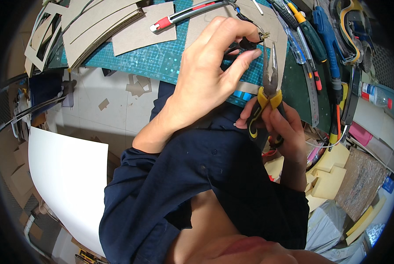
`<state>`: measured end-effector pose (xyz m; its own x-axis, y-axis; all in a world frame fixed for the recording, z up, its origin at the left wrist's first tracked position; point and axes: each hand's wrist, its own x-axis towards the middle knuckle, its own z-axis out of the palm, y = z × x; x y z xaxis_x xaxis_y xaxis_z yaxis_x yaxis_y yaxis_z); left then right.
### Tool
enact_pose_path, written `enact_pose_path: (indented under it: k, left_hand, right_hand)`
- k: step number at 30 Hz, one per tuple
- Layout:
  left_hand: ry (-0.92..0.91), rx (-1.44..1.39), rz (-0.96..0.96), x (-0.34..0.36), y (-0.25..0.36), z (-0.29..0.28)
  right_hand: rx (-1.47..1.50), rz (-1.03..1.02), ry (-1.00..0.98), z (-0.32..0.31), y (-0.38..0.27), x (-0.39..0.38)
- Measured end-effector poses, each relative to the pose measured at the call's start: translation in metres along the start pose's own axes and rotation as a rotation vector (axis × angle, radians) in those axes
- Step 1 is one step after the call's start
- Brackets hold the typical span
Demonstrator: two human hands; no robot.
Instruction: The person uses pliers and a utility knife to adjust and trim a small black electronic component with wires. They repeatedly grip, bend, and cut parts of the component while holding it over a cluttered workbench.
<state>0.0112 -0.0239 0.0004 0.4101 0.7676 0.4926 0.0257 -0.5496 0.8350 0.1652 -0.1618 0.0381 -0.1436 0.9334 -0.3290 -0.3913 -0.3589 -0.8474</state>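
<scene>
My left hand (206, 66) is raised over the table's near edge, thumb and fingers pinching a small black part (248, 44). A little brass-coloured metal piece (264, 36) shows at the end of that part, by my fingertips; its exact kind is too small to make out. Wrapped round the yellow-and-black handles of the needle-nose pliers (271, 90) is my right hand (291, 132). The pliers point away from me, their jaws slightly parted, with the tips just below the metal piece and seemingly apart from it.
A green cutting mat (131, 65) lies beneath cardboard pieces (142, 31) and a red-and-grey utility knife (186, 15). To the right are a green-and-yellow screwdriver (309, 33), a blue-handled tool (328, 44), a steel ruler (312, 99) and goggles (353, 33). A white sheet (69, 180) stands at left.
</scene>
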Motion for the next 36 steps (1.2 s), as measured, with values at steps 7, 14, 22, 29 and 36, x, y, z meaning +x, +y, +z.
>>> enact_pose_path:
  k: [7,14,22,29,36]
  left_hand:
    - [0.02,-0.021,0.022,0.0,-0.004,0.001]
    - [0.082,-0.172,-0.101,-0.001,-0.001,0.003]
    - [0.08,-0.247,-0.133,-0.003,-0.003,0.002]
    - [0.096,-0.279,-0.153,-0.003,-0.002,0.004]
    - [0.11,-0.243,-0.176,-0.003,-0.005,0.002]
  right_hand:
    - [-0.128,0.073,0.137,0.006,-0.009,-0.001]
    - [-0.227,0.115,0.095,0.0,-0.024,0.003]
    - [-0.182,0.106,-0.002,-0.011,-0.03,0.016]
    - [0.008,0.098,0.001,-0.003,-0.035,0.021]
    - [-0.149,0.068,-0.067,-0.011,-0.03,0.018]
